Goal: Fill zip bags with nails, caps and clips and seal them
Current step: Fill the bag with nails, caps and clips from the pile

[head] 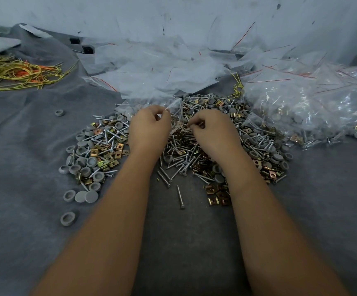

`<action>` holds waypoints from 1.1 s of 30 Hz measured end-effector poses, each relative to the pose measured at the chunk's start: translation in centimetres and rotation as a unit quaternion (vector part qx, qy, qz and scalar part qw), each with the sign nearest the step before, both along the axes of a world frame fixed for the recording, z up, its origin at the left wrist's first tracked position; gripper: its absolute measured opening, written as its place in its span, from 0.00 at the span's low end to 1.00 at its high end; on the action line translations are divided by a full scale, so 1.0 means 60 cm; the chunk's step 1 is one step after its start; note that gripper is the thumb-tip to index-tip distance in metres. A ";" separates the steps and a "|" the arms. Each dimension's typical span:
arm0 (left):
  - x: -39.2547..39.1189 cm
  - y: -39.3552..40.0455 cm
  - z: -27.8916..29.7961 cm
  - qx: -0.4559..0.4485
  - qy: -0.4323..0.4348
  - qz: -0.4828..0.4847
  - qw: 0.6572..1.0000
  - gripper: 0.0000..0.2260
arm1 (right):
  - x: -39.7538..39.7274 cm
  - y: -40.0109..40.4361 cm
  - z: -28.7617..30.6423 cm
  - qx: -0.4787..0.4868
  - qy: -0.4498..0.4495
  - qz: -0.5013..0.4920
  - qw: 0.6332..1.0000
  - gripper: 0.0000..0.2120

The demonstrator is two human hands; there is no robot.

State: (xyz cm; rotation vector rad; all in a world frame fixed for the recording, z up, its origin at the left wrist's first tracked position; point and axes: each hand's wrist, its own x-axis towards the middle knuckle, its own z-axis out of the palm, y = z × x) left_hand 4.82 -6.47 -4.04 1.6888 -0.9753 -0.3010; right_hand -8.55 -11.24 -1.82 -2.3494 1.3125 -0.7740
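Both bare forearms reach forward side by side, palms down. The left hand (148,127) has its fingers curled, thumb and forefinger pinched together at the top. The right hand (212,130) curls likewise, its fingertips bunched toward the left hand, close but apart.

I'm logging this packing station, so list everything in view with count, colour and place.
mixed pile: one, silver nails, grey caps, brass clips, centre of cloth
stray caps: several, grey, left of and before the pile
zip bag: one, clear, pinched at left hand
empty bags: many, clear with red strips, behind pile
filled bags: a heap, clear, right
cords: a bundle, yellow and orange, far left
cloth: one, grey, underneath
left hand: pinches bag
right hand: picks in pile
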 end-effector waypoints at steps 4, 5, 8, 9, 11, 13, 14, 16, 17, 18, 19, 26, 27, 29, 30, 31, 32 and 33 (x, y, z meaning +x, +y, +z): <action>0.001 0.000 0.001 -0.005 0.003 -0.001 1.000 0.10 | 0.001 -0.008 -0.002 0.010 -0.078 -0.012 0.997 0.07; 0.001 0.000 0.001 -0.006 0.001 -0.002 1.000 0.10 | 0.001 -0.008 -0.002 0.015 -0.102 -0.011 0.995 0.07; 0.001 -0.001 0.000 -0.005 -0.005 -0.001 1.000 0.10 | 0.000 -0.006 0.002 0.020 -0.148 -0.006 0.989 0.07; 0.001 -0.001 0.000 -0.004 -0.007 0.000 1.000 0.10 | -0.001 -0.006 0.003 0.020 -0.159 -0.006 0.987 0.08; 0.001 -0.002 0.000 -0.006 -0.008 0.000 1.000 0.10 | -0.001 -0.006 0.004 0.022 -0.182 -0.005 0.983 0.09; 0.001 -0.002 -0.001 -0.009 -0.005 -0.002 1.000 0.11 | -0.001 -0.005 0.006 0.028 -0.200 -0.006 0.979 0.11; 0.001 -0.002 -0.001 -0.010 -0.003 -0.002 1.000 0.11 | -0.001 -0.005 0.006 0.035 -0.208 -0.007 0.978 0.12; 0.001 -0.002 -0.001 -0.012 -0.001 -0.003 1.000 0.11 | 0.000 -0.005 0.006 0.052 -0.222 -0.004 0.974 0.15; 0.000 -0.002 -0.001 -0.012 0.000 -0.004 1.000 0.11 | 0.000 -0.005 0.006 0.055 -0.226 -0.004 0.973 0.16; 0.000 -0.002 -0.001 -0.013 0.001 -0.004 1.000 0.11 | 0.000 -0.005 0.006 0.052 -0.226 -0.004 0.973 0.16; 0.000 -0.001 -0.001 -0.015 0.003 -0.005 1.000 0.11 | 0.000 -0.004 0.006 0.044 -0.226 -0.006 0.973 0.16; -0.008 0.003 0.004 -0.025 -0.006 -0.014 1.000 0.09 | 0.007 0.001 0.006 -0.044 -0.178 0.046 0.982 0.06; -0.009 0.004 0.004 -0.024 -0.009 -0.018 0.999 0.09 | 0.009 0.002 0.005 -0.062 -0.150 0.055 0.985 0.06; -0.011 0.005 0.004 -0.022 -0.012 -0.027 0.999 0.08 | 0.010 0.003 0.001 -0.086 -0.108 0.067 0.988 0.06; -0.012 0.006 0.005 -0.021 -0.011 -0.031 0.999 0.08 | 0.010 0.002 -0.001 -0.095 -0.094 0.071 0.989 0.06; -0.012 0.006 0.005 -0.021 -0.008 -0.035 0.999 0.08 | 0.009 0.002 -0.003 -0.107 -0.082 0.073 0.988 0.06; -0.012 0.006 0.006 -0.022 -0.005 -0.040 0.999 0.08 | 0.009 0.003 -0.004 -0.120 -0.069 0.074 0.988 0.05; -0.012 0.006 0.006 -0.024 -0.003 -0.045 0.999 0.08 | 0.009 0.004 -0.006 -0.134 -0.057 0.075 0.987 0.06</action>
